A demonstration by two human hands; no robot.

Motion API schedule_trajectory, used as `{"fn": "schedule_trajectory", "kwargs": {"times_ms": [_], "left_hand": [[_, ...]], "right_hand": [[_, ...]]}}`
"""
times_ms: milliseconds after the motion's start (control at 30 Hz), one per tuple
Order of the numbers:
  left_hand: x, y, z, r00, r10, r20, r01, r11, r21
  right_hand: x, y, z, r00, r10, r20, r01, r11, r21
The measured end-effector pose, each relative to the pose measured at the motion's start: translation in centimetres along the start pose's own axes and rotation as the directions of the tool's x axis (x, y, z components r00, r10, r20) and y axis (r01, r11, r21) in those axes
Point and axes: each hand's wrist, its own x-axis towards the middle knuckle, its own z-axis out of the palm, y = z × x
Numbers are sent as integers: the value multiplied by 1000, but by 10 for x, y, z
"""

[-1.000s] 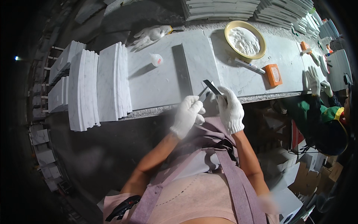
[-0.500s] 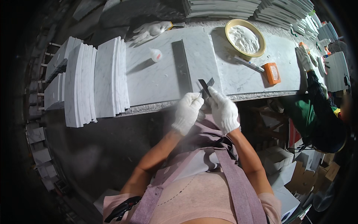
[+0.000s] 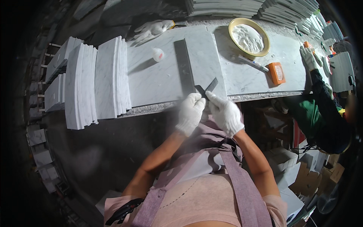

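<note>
Both my hands wear white knit gloves and meet just in front of the bench edge. My left hand (image 3: pixel 191 111) is closed in a pinch, at the lower end of a thin grey strip with fine cross lines (image 3: pixel 213 84). My right hand (image 3: pixel 226 113) is closed around the lower part of a flat black strip (image 3: pixel 200 90). The two strips cross between my fingertips, and the gloves hide their lower ends. Beyond them a long pale marble slab (image 3: pixel 204 56) lies on the bench.
Stacked marble slabs (image 3: pixel 109 77) stand at left. A white bottle (image 3: pixel 157 55), a loose glove (image 3: pixel 153 31), a bowl of white powder (image 3: pixel 267 43), a marker (image 3: pixel 253 63) and an orange block (image 3: pixel 276 73) lie on the bench (image 3: pixel 147 89). At right, another person's gloved hand (image 3: pixel 310 58) rests there.
The black strip has dropped lower between my hands and shows less of its length. My right hand has shifted slightly right and down. My left hand is almost still.
</note>
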Motion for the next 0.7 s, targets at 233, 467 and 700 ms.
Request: {"fn": "schedule_trajectory", "kwargs": {"times_ms": [233,467,700], "left_hand": [[4,-12,3,991,132,-38,-127,985,120],[-2,-6,2,1000,-8,11,8,1000,0],[-2,0,1,994,-87,63,95,985,-142]], "right_hand": [[4,1,-14,962,-190,-198,187,982,-32],[-3,-3,-17,924,-197,-327,178,980,-86],[-1,3,-5,973,17,-231,-21,1000,-16]]}}
